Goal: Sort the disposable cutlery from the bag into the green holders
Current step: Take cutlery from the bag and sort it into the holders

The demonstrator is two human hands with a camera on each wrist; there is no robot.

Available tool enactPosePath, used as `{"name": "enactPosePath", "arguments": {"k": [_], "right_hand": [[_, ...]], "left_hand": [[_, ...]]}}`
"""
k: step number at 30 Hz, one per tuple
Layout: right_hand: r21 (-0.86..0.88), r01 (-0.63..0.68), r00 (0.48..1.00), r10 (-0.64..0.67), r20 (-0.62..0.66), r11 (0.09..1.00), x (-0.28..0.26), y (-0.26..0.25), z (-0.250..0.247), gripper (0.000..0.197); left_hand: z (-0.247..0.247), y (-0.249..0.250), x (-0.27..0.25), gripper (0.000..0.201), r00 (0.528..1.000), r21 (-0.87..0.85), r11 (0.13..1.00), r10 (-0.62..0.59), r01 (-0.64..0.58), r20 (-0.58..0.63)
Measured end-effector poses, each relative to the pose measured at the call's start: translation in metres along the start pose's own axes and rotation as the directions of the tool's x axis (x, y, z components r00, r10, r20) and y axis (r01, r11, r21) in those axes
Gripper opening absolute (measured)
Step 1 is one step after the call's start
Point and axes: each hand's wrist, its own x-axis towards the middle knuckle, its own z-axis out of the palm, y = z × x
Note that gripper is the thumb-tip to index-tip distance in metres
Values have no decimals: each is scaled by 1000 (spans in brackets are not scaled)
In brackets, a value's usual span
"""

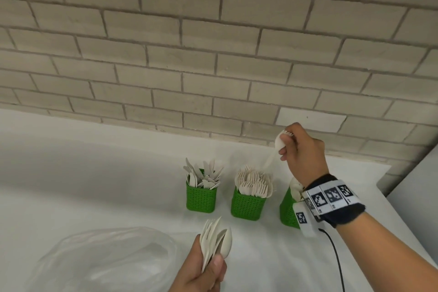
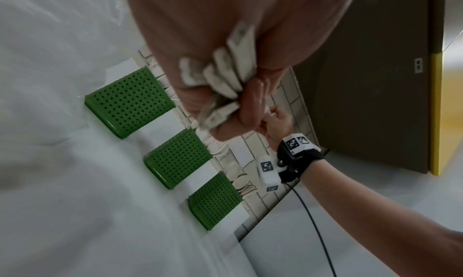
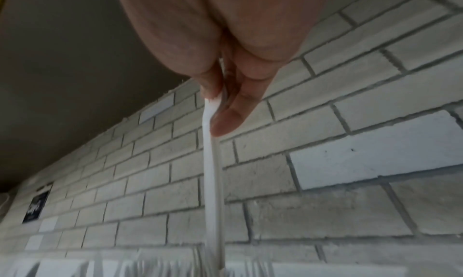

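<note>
Clear plastic, the bag [image 1: 104, 258] lies at lower left. Our left hand [image 1: 203, 272] grips a mixed bundle [image 1: 214, 242] at lower centre. Right of centre, our right hand [image 1: 303, 152] pinches a fork [image 1: 272, 156] by its head above the middle holder [image 1: 247, 204]. Light, stiff, slippery: handles suit gripping best.

Bare forearms — black wristband [image 1: 336, 206], checkered tags, black cable [image 1: 336, 258]

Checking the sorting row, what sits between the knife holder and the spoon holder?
In the head view, the fork holder stands between the knife holder and the spoon holder.
</note>
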Motion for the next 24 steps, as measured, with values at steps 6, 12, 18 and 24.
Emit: {"name": "enactPosePath", "arguments": {"k": [6, 12, 18, 24], "right_hand": [[-132, 29, 986, -7, 165, 991, 1, 26, 30, 10], [-352, -62, 880, 217, 422, 934, -1, 44, 41, 14], [-408, -164, 843, 343, 415, 898, 6, 39, 43, 15], [-367, -331, 767, 475, 431, 869, 15, 35, 48, 12]], "left_hand": [[0, 1, 0, 47, 999, 128, 992, -2, -3, 43], [3, 7, 4, 55, 999, 200, 980, -11, 2, 41], [13, 19, 10, 51, 993, 216, 976, -9, -16, 114], [27, 30, 11, 61, 989, 301, 954, -47, 3, 140]]}}
